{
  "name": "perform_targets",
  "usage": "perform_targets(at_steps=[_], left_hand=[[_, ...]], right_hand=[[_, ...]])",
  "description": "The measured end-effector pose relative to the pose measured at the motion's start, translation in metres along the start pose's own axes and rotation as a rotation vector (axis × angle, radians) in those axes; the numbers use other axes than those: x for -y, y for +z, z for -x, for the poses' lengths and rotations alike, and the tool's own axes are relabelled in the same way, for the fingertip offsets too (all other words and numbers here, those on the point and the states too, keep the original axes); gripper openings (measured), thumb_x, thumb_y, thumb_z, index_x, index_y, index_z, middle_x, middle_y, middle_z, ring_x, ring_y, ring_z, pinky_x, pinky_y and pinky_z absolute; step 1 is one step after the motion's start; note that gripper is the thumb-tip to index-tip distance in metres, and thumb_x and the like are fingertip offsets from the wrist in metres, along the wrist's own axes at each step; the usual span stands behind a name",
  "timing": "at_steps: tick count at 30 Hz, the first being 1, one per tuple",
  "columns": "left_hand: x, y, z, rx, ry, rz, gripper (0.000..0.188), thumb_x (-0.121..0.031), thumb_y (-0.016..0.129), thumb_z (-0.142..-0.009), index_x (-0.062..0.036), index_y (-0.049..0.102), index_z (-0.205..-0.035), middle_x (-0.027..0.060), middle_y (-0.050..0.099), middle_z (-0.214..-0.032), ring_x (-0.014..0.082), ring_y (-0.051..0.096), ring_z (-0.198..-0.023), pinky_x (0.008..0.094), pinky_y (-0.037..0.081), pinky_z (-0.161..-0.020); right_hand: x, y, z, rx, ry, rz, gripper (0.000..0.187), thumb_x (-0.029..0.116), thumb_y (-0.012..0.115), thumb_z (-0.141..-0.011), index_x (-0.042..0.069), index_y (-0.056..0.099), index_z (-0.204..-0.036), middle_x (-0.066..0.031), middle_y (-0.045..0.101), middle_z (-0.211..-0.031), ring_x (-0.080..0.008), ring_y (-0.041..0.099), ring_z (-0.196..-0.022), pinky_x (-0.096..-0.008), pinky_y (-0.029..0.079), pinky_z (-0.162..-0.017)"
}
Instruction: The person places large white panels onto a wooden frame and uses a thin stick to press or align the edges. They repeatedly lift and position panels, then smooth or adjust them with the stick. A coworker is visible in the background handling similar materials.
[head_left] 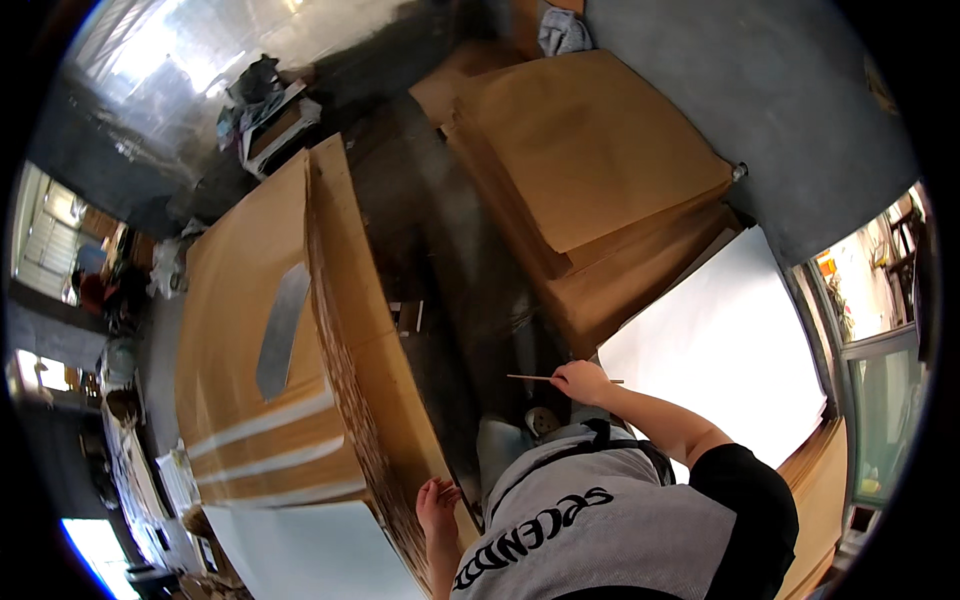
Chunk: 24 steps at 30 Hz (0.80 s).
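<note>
Pinching a thin stick [528, 377] in your closed right hand [580, 382] by the right white sheet [715, 345], left hand [437, 505] half-curled over the left wooden board [365, 290], its hold unclear, you seem mid-handling; any turn calls for keeping the tip over the dark floor [425, 245] between.

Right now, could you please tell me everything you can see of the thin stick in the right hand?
The thin stick is straight, pale tan and looks wooden. The right hand grips it partway along, hiding that stretch. It lies nearly crosswise in the view, its longer visible end pointing left above the dark floor.
</note>
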<state>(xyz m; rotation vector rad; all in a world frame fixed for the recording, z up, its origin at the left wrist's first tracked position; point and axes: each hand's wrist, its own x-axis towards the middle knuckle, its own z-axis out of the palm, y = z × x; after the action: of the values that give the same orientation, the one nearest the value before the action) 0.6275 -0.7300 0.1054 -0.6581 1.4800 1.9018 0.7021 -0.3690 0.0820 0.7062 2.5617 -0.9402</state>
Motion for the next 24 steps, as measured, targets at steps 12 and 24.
perform_targets(at_steps=[12,24], left_hand=[[-0.126,0.150,-0.202,0.294,-0.279,-0.322,0.021,-0.018,0.055,-0.083,-0.0026,0.052,-0.098,0.0107,0.060,-0.087,0.0194,0.058,-0.073,0.0283,0.047,-0.063],[-0.321,0.331,-0.384,0.368,-0.006,-0.482,0.017,-0.019,0.051,-0.086,-0.0048,0.054,-0.095,0.0065,0.061,-0.082,0.0149,0.059,-0.070,0.0254,0.048,-0.062]], right_hand=[[-0.013,-0.078,-0.162,-0.193,0.246,-0.162,0.023,0.023,0.052,-0.078,0.006,0.062,-0.091,-0.0152,0.059,-0.089,-0.0325,0.056,-0.085,-0.0413,0.046,-0.075],[0.010,-0.179,-0.319,-0.461,0.339,-0.582,0.024,0.022,0.047,-0.084,0.004,0.057,-0.097,-0.0184,0.059,-0.087,-0.0342,0.056,-0.081,-0.0395,0.044,-0.069]])
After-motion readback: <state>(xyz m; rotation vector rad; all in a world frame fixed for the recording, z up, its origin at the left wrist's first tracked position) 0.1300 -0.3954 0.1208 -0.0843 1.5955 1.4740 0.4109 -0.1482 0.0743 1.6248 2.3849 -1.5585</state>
